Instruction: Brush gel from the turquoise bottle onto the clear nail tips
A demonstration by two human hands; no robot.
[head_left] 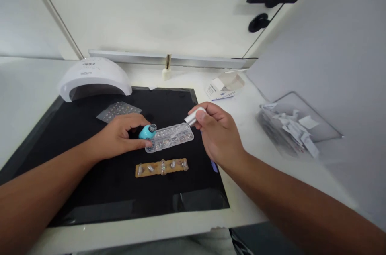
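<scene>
My left hand (120, 136) grips a turquoise nail polish bottle (145, 132), tilted, its dark threaded neck uncapped. In my right hand (218, 130) is the silver nail polish cap (195, 117), pinched between thumb and fingers, its thin brush pointing down and left. Under the brush and beside the bottle lies a clear compartment case (167, 143) of small shiny rhinestones. Nearer to me, a tan strip (157, 169) carries several decorated false nails. A sheet of small stickers (117, 111) lies beyond my left hand.
A white nail lamp (94, 74) stands at the back left. A cream bottle with a gold cap (166, 68) is at the back. An opened white box (223, 87) sits right of the black mat (99, 190). A bin holding crumpled wrappers (294, 126) is at the right.
</scene>
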